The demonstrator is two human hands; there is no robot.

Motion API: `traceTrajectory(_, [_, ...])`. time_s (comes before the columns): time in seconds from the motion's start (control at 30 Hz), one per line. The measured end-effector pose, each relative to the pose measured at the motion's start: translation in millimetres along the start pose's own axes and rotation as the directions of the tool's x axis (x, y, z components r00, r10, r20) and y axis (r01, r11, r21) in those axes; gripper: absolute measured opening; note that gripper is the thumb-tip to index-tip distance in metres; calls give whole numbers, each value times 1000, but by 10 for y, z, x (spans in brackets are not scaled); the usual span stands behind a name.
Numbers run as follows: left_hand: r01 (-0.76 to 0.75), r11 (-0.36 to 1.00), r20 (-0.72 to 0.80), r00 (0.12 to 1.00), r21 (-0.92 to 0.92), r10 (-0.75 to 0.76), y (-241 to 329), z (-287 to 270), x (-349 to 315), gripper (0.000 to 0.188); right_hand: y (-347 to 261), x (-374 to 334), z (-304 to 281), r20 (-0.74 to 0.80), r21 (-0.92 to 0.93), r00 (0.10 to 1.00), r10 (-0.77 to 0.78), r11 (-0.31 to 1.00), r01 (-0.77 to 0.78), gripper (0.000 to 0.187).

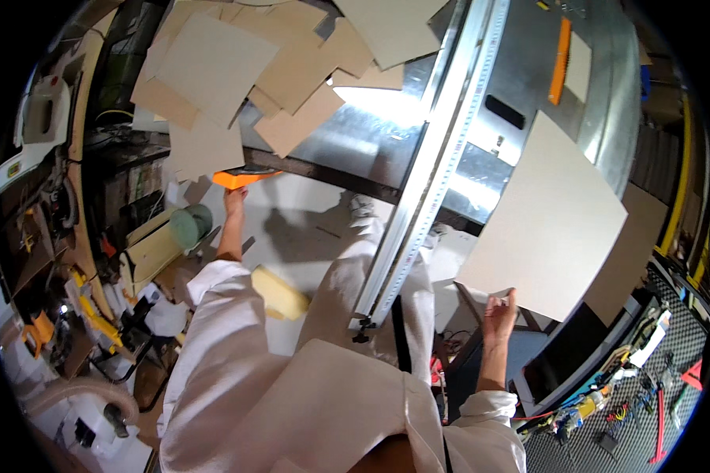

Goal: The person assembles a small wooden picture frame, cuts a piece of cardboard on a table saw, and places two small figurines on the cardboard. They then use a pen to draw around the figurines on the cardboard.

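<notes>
At the metal table's [355,130] near left edge, my left hand [235,199] is closed on an orange tool [233,180] with a darker part above it; its exact kind is unclear. My right hand [498,317] pinches the near edge of a large pale beige board [548,225], thumb and fingers at its rim. The far part of that board lies over the right side of the metal table. Between my hands a long metal rail with a measuring scale [432,169] crosses the table and sticks out toward my body.
Loose beige boards [213,67] are heaped at the far left. An orange strip-shaped tool [560,61] lies at the far right, near a black slot [505,112]. A dark screen [568,359] stands right; a yellow block [280,293] lies on the floor. Tools crowd the left side.
</notes>
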State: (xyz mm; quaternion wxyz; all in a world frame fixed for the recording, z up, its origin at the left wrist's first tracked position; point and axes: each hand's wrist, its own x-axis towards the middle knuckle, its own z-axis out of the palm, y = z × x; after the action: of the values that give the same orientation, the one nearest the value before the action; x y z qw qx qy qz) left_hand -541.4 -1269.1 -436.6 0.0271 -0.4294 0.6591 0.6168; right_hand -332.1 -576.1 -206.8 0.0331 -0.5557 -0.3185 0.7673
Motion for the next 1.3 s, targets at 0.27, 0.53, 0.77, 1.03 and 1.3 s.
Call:
traceTrajectory(0.27, [-450, 700, 184, 887, 555, 424, 283, 228, -336, 34, 186, -229, 66, -46, -5, 999, 0, 1000, 0, 21])
traceTrajectory(0.53, [-397, 823, -190, 844, 406, 501, 273, 269, -1167, 30, 427, -432, 344, 65, -2, 990, 128, 992, -129, 22])
traceTrajectory(0.77, [-833, 542, 566, 502, 112, 654, 1848, 2272, -3848, 26, 386, -383, 573, 135, -33, 977, 163, 987, -160, 36])
traceTrajectory(1.03, [-896, 127, 879, 442, 425, 180, 1677, 3835, -4172, 111, 371, -111, 576, 328, -281, 905, 270, 943, -179, 40])
traceTrajectory(1.3, [-858, -7, 856, 511, 513, 77, 1667, 3908, -4080, 124, -128, -39, 551, 363, -719, 784, 503, 686, -108, 46])
